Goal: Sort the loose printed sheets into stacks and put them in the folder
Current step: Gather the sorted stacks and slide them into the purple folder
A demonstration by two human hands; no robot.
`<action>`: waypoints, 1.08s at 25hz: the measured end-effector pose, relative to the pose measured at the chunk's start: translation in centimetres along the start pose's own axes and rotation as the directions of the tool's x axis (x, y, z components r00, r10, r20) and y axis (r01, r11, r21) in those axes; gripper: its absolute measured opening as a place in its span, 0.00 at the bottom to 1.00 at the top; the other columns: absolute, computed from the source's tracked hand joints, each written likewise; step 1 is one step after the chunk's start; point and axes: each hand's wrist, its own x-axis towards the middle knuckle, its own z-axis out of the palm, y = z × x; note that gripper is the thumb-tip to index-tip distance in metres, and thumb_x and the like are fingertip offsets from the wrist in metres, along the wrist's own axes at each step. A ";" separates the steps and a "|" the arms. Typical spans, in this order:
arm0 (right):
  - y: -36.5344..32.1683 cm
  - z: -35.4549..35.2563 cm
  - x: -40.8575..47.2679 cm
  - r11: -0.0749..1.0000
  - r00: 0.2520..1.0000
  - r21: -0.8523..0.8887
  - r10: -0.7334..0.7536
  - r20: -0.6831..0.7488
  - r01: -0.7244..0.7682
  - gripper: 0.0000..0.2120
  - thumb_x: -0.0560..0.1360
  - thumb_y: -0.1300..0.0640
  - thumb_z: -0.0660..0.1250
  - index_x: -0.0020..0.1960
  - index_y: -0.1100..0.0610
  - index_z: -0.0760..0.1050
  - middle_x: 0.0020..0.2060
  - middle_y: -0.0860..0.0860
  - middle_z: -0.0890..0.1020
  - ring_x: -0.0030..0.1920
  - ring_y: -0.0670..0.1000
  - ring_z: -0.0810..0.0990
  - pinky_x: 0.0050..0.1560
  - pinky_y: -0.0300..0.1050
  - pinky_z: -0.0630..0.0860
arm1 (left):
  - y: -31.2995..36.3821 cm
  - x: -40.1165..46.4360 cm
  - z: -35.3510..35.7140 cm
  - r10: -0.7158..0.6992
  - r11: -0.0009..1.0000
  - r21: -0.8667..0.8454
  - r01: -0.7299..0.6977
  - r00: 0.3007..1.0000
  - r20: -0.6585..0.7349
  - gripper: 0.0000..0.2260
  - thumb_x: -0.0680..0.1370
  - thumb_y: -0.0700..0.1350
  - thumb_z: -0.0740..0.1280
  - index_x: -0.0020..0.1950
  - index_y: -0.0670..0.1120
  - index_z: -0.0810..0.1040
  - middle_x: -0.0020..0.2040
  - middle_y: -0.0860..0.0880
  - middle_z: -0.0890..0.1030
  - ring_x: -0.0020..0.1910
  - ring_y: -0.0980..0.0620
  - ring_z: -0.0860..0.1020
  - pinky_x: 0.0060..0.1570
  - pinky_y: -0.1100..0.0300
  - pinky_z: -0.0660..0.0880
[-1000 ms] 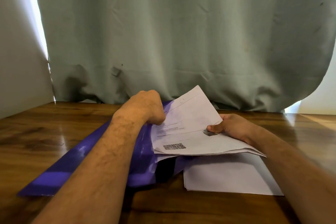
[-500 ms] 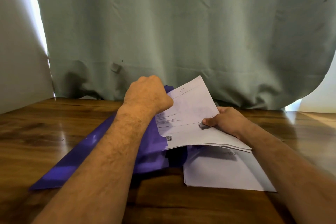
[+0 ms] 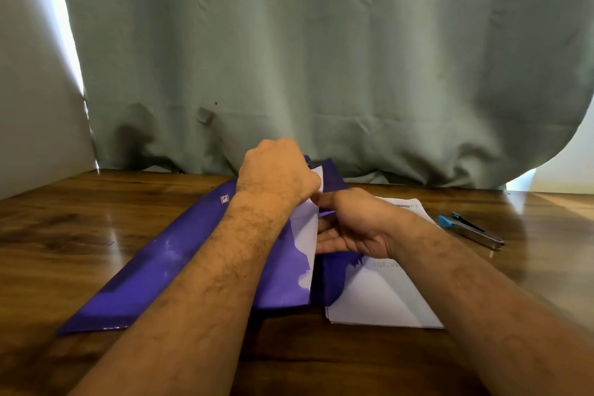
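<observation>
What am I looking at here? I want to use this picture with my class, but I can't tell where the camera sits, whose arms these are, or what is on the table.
The camera is worn on a person's head and looks forward and down, so the two bare arms reaching in from the bottom are the wearer's own. There is no machine. A purple folder lies on a wooden table, in front of a grey-green curtain. The left hand grips the folder's raised flap, holding it open. The right hand holds white printed sheets that stand partly inside the opening. More white sheets, a stack of paper, lie flat on the table under the right forearm. To the right lies a stapler with a blue end, untouched.
</observation>
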 end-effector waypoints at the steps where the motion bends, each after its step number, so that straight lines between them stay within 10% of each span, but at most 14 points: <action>1: 0.0 0.1 0.1 1.000 1.000 0.000 0.008 -0.004 -0.008 0.12 0.82 0.57 0.59 0.59 0.64 0.76 0.47 0.63 0.85 0.45 0.58 0.86 0.42 0.49 0.84 | 0.0 -0.1 0.1 0.003 1.000 -0.010 -0.003 1.000 0.010 0.13 0.70 0.46 0.68 0.34 0.47 0.64 0.39 0.45 0.70 0.39 0.42 0.71 0.41 0.57 0.68; 9: 0.7 2.8 1.5 0.960 0.977 -0.254 -0.156 -0.143 0.116 0.10 0.77 0.73 0.62 0.43 0.62 0.76 0.25 0.50 0.80 0.24 0.46 0.80 0.24 0.38 0.76 | 0.3 -0.3 0.7 -0.015 1.000 -0.016 0.016 0.998 0.056 0.13 0.70 0.46 0.67 0.33 0.46 0.64 0.36 0.46 0.68 0.39 0.42 0.70 0.41 0.57 0.67; 18: 0.1 -3.4 0.1 0.914 0.791 -0.337 -0.373 -0.485 0.225 0.11 0.73 0.71 0.65 0.50 0.60 0.81 0.37 0.57 0.83 0.32 0.57 0.83 0.44 0.54 0.84 | 0.2 -1.3 2.4 -0.023 0.994 0.105 0.009 0.991 0.129 0.11 0.71 0.50 0.67 0.50 0.47 0.78 0.58 0.40 0.81 0.56 0.37 0.79 0.45 0.54 0.69; 23: 0.9 -8.6 -1.8 0.842 0.815 -0.539 -0.337 -0.472 0.037 0.06 0.74 0.65 0.70 0.45 0.55 0.81 0.37 0.55 0.83 0.32 0.53 0.82 0.32 0.45 0.81 | 0.6 -1.2 3.1 -0.026 0.993 0.117 0.004 0.981 0.192 0.16 0.76 0.52 0.65 0.58 0.43 0.80 0.61 0.39 0.81 0.59 0.37 0.79 0.54 0.52 0.75; 27: 1.1 -10.5 -2.1 0.706 0.761 -0.702 -0.405 -0.507 -0.092 0.05 0.72 0.57 0.75 0.46 0.49 0.82 0.43 0.49 0.83 0.40 0.48 0.80 0.45 0.43 0.80 | 1.4 -1.7 4.0 -0.013 0.991 0.129 -0.020 0.967 0.253 0.27 0.78 0.68 0.61 0.55 0.44 0.81 0.57 0.42 0.82 0.57 0.40 0.79 0.51 0.53 0.73</action>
